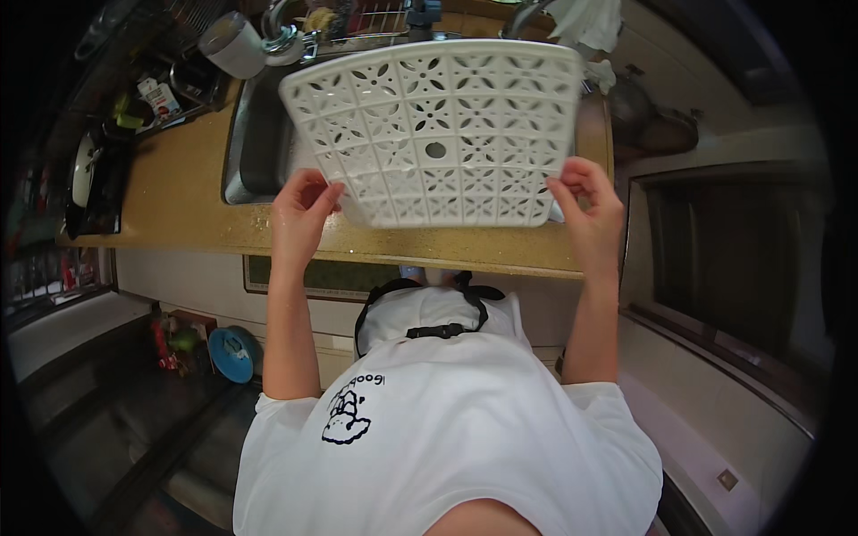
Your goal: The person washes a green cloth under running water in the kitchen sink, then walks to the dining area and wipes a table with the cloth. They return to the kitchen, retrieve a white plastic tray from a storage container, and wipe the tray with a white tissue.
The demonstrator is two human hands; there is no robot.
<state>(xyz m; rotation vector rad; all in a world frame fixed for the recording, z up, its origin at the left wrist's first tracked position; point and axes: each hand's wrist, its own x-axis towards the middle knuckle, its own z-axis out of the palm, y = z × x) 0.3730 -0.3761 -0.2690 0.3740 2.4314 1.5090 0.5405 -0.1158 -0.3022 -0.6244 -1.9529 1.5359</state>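
Observation:
A white perforated plastic basket or tray [436, 171], cut with a petal-shaped pattern, is held up over the kitchen sink. It has a round hole near its middle and looks wet. My left hand [303, 204] pinches its lower left side between thumb and fingers. At the lower right side, my right hand [590, 197] grips it the same way. Behind it, the stainless steel sink [251, 144] is mostly hidden; only its left part shows plainly.
The tan countertop [174, 181] carries water drops along its front edge. A white container [232, 45] and a faucet [285, 40] stand behind the sink. Pans [657, 127] are at the right wall. A blue basin [231, 355] sits low on the left.

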